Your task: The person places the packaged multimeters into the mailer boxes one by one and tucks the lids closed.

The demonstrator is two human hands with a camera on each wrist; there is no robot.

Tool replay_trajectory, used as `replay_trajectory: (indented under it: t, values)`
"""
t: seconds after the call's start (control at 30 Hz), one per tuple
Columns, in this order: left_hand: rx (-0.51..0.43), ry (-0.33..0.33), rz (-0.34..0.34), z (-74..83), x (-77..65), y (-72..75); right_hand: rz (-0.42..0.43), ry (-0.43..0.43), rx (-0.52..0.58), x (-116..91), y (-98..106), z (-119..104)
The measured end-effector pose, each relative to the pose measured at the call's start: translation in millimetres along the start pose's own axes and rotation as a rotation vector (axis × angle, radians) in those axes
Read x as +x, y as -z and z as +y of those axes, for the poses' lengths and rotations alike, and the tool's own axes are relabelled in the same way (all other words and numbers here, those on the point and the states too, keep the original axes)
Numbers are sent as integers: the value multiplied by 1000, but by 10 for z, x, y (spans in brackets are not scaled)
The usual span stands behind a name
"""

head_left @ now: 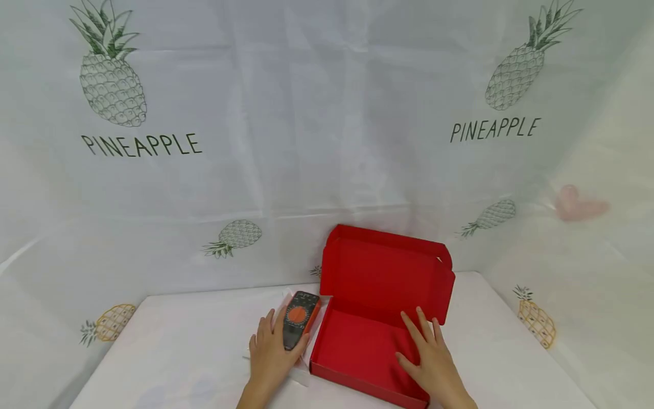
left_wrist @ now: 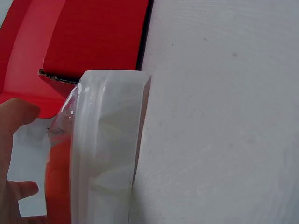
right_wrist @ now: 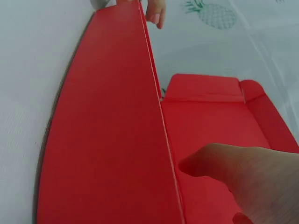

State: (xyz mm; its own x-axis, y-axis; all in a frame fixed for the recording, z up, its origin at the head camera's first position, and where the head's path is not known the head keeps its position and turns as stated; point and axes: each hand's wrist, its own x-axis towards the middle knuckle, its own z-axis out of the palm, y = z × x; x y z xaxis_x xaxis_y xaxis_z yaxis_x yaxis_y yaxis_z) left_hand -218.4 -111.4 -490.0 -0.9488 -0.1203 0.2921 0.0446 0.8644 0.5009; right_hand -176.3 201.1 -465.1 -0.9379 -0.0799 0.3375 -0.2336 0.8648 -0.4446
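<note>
A black-and-orange multimeter (head_left: 295, 325) lies on clear plastic packaging with a white tray (left_wrist: 112, 144), left of the red box. My left hand (head_left: 273, 349) is at the multimeter's lower left, thumb and index finger spread across it. In the left wrist view the fingers (left_wrist: 16, 114) are apart, with the multimeter's orange side partly behind clear plastic; firm contact cannot be made out. My right hand (head_left: 431, 360) reaches over the right part of the red cardboard box (head_left: 352, 346), fingers spread, holding nothing. The box's lid (head_left: 385, 272) stands raised at the back.
The white tabletop (head_left: 189, 341) extends on both sides of the box. Behind it hangs a pale curtain (head_left: 327, 142) printed with pineapples, close to the raised lid. Plastic wrap (head_left: 298, 375) reaches out below the left hand.
</note>
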Motion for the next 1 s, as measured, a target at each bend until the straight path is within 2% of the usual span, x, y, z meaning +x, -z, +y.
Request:
replay_trajectory:
  t: [0.27, 0.53, 0.8, 1.0]
  values:
    - [50, 8, 31, -38, 39, -63, -108, -103, 192, -33, 1, 80]
    - [58, 16, 50, -42, 68, -101, -177, -217, 288, -49, -18, 186]
    - [73, 27, 11, -43, 117, -151, -135, -243, 405, -91, -27, 252]
    - [60, 41, -22, -39, 146, -151, -141, -373, 543, -107, -19, 279]
